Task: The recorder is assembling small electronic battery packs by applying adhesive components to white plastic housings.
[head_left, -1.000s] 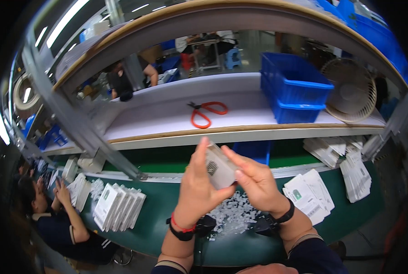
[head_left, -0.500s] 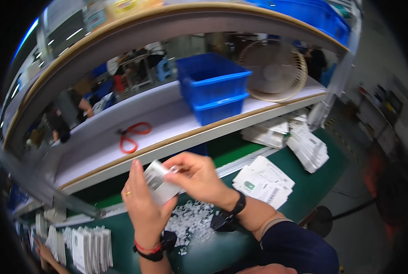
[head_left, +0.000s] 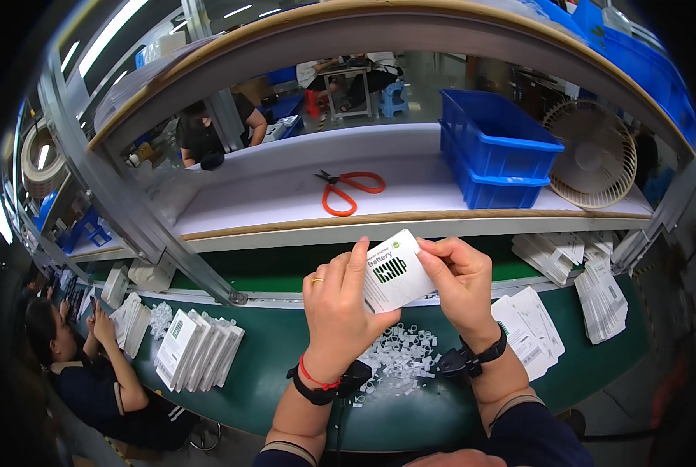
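Note:
Between my two hands, above the green table [head_left: 278,412], is a small flat white box [head_left: 402,289] with a green printed pattern, its face tilted toward me. My left hand [head_left: 336,307] grips its left side and lower edge, thumb beneath. With thumb and fingers, my right hand [head_left: 461,284] pinches its upper right corner; whether a small piece is also in that pinch is hidden. Below my hands lies a heap of small white plastic pieces [head_left: 401,356]. Flat white cartons [head_left: 531,335] lie fanned out beside my right forearm.
Standing boxes [head_left: 196,350] form a row at left; a bundle of cartons [head_left: 601,303] lies far right. On the shelf are red-handled scissors [head_left: 340,194], stacked blue bins [head_left: 503,156] and a fan [head_left: 593,156]. A co-worker [head_left: 106,373] sits at the left.
The view has swung left, bringing the co-worker into sight. The box has turned from its barcode side to its green-printed side, and my right hand has shifted to its upper right corner.

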`<move>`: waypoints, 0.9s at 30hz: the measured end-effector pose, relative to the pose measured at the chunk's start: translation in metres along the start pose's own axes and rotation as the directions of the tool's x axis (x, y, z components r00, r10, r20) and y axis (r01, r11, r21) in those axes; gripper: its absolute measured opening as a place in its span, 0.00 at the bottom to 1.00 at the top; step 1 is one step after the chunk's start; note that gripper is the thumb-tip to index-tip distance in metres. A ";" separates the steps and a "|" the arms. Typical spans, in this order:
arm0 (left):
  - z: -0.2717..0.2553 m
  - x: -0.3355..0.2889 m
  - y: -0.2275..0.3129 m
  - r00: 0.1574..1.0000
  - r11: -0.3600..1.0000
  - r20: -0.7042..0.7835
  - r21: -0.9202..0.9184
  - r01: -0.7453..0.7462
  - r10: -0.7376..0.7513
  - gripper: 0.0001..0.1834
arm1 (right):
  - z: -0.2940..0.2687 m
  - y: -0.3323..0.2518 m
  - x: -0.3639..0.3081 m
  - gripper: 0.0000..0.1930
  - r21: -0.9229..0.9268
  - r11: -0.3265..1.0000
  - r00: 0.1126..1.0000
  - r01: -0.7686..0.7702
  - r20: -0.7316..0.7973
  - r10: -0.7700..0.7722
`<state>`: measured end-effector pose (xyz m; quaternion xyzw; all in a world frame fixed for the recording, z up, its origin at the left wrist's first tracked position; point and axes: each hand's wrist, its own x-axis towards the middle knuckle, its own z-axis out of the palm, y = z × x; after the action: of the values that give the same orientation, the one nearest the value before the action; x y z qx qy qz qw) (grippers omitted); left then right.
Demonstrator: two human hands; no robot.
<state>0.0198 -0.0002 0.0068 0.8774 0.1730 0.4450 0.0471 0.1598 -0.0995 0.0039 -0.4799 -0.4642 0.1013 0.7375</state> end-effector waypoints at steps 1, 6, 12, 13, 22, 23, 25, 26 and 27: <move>0.000 0.000 0.001 1.000 1.000 -0.004 0.007 0.004 -0.004 0.47 | -0.002 0.000 0.000 0.08 0.005 1.000 1.000 0.001 0.008 -0.001; 0.002 0.001 0.003 0.995 0.998 -0.067 -0.008 0.068 -0.068 0.47 | 0.006 0.000 -0.006 0.20 0.165 0.986 0.988 0.018 0.148 -0.043; 0.003 -0.004 0.003 0.983 0.991 -0.137 0.048 0.127 -0.120 0.48 | 0.027 0.009 -0.016 0.26 0.153 0.988 0.993 0.022 0.108 -0.039; 0.002 -0.005 0.000 0.986 0.992 -0.135 0.065 0.112 -0.102 0.49 | 0.024 0.010 -0.014 0.24 0.069 0.997 0.994 0.030 0.106 -0.037; -0.028 -0.052 -0.014 0.957 0.949 0.077 0.173 0.263 -0.279 0.49 | 0.012 -0.008 -0.004 0.36 -0.064 0.996 0.981 0.065 0.188 -0.052; -0.030 -0.067 -0.027 0.928 0.919 0.106 0.222 0.327 -0.356 0.50 | 0.008 -0.011 -0.002 0.39 -0.084 0.996 0.977 0.043 0.210 -0.025; -0.048 -0.110 -0.058 0.854 0.824 0.122 0.360 0.436 -0.505 0.50 | 0.010 -0.012 -0.002 0.35 -0.064 0.998 0.973 0.030 0.232 -0.015; -0.046 -0.124 -0.071 0.812 0.781 0.127 0.392 0.487 -0.570 0.47 | 0.002 -0.016 0.000 0.33 -0.088 0.995 0.975 0.036 0.221 -0.016; -0.054 -0.152 -0.090 0.802 0.722 0.090 0.504 0.474 -0.590 0.44 | 0.005 -0.014 -0.001 0.33 -0.063 0.998 0.972 0.030 0.235 -0.014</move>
<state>-0.1288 0.0274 -0.0982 0.8227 0.5118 0.2470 -0.0131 0.1510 -0.1046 0.0153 -0.4837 -0.5565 0.1336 0.6622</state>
